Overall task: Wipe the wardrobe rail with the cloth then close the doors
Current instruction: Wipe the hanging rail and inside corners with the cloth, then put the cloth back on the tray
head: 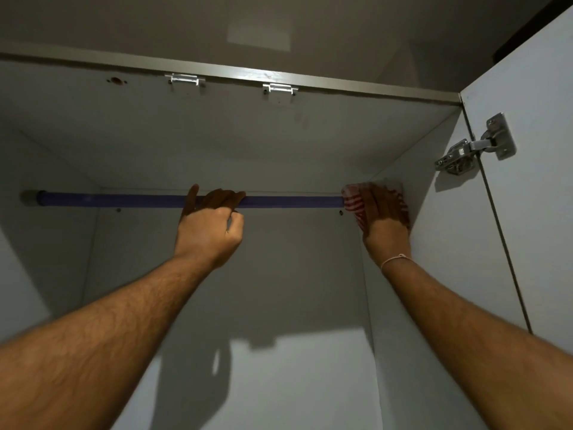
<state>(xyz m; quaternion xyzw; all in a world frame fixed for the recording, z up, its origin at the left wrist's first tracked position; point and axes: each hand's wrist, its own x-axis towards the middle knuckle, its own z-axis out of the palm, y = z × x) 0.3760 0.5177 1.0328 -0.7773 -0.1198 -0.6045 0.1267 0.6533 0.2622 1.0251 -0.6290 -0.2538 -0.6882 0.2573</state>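
Wardrobe (279, 150): white inside, right door (533, 212) open
Left hand (210, 225): fingers curled around blue rail (124, 200)
Right hand (384, 218): fingers pressing striped cloth (353, 201) around rail's right end

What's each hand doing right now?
Left hand: closed around the purple wardrobe rail.
Right hand: closed on the red-and-white striped cloth, at the rail's right end.

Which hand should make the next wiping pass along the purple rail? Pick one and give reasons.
Right. The right hand already presses the red-and-white striped cloth around the purple wardrobe rail at its right end. The left hand grips the bare rail mid-span, with no cloth, so it looks better suited to steadying.
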